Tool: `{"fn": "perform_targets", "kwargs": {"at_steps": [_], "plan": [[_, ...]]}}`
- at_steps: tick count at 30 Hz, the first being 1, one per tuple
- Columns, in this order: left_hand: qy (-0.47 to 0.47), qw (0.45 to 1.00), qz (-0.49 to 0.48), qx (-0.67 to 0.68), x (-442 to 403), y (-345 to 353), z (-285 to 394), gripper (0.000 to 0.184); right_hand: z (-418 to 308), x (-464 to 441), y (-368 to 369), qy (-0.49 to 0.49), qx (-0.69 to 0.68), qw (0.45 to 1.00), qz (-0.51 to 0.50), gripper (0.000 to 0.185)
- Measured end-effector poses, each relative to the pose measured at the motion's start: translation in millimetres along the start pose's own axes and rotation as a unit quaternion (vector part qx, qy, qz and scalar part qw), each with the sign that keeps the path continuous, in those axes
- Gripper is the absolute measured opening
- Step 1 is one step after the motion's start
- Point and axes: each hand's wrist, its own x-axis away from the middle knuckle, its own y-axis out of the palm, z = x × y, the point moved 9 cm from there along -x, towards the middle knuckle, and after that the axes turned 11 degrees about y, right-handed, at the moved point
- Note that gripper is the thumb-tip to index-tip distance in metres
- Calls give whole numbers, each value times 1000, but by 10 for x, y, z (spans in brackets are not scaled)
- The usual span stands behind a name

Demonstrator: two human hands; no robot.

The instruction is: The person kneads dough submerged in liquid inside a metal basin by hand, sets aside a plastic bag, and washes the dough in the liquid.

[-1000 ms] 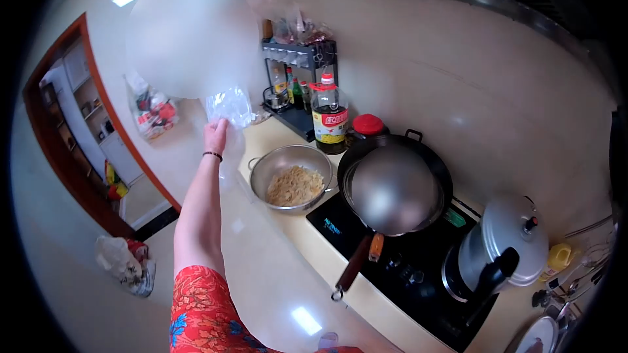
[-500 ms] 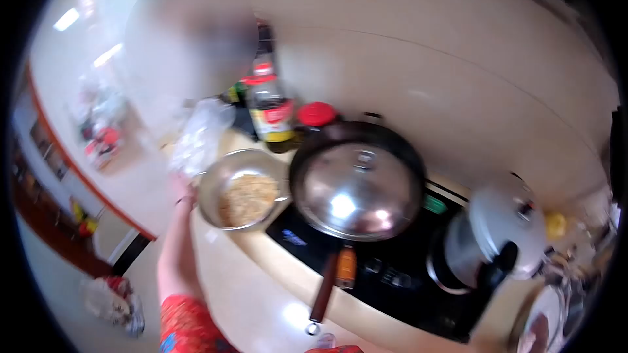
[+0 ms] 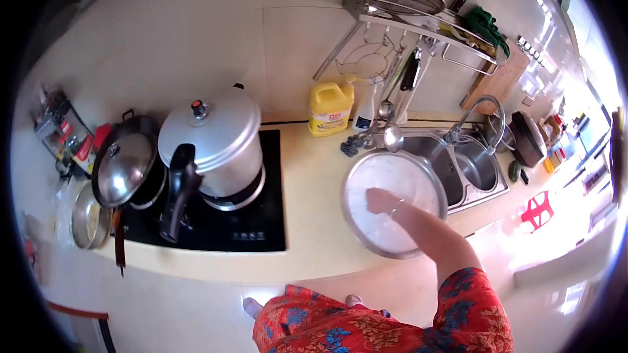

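My right hand (image 3: 381,202) is over the inside of a large round metal basin (image 3: 350,229), with a bracelet at the wrist. Its fingers look curled and closed, pointing away to the left; whatever they hold, if anything, is hidden. The inside of the basin looks whitish, but I cannot tell what covers it. This basin stands on the counter and overlaps the left edge of the double sink (image 3: 451,176). A metal ladle (image 3: 393,137) hangs just behind its rim. My left hand is out of view.
On the black cooktop (image 3: 261,222) stand a pressure cooker (image 3: 222,150) and a lidded wok (image 3: 124,170). A metal bowl (image 3: 88,219) sits at the far left. Behind the basin are a yellow jug (image 3: 329,110) and a spray bottle (image 3: 366,110). A utensil rack (image 3: 418,23) is on the wall.
The view has swung right from the wok toward the sink. My left hand, earlier at the metal bowl's rim, has left the view. My right hand now shows over the large basin.
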Motion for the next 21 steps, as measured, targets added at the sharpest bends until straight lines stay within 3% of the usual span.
{"fn": "perform_targets", "kwargs": {"at_steps": [4, 6, 7, 8, 9, 11, 13, 16, 18, 21], "plan": [[-39, 985, -168, 4, 953, 867, 219, 43, -70, -107, 271, -75, -16, 996, -40, 16], [-3, 986, -162, 27, 1122, 1024, 685, 44, -145, -126, 275, -94, -13, 994, -60, 17], [13, 993, -111, 46, 1300, 923, 1180, 41, -183, -104, 225, -103, -14, 993, -60, 17], [84, 985, 28, 148, 1212, 1054, 1485, 15, -223, -71, 196, -96, -8, 994, -54, 17], [142, 979, 46, 137, 1182, 1156, 1650, 16, -240, -48, 185, -87, -3, 995, -49, 18], [223, 967, 37, 116, 1380, 753, 2951, 12, -269, -15, 172, -90, -33, 995, -27, 19], [339, 930, 60, 133, 1416, 642, 3881, 16, -292, -30, 234, -87, -67, 994, -7, 20], [493, 847, 49, 194, 1519, 524, 5274, 18, -144, -139, 449, -18, -99, 993, -57, 21], [494, 831, 13, 255, 1530, 551, 5933, 20, -228, -46, 427, -84, -141, 985, -48, 20], [399, 805, -70, 434, 1392, 745, 6587, 22, -210, -16, 337, -49, -135, 989, -14, 18]]}}
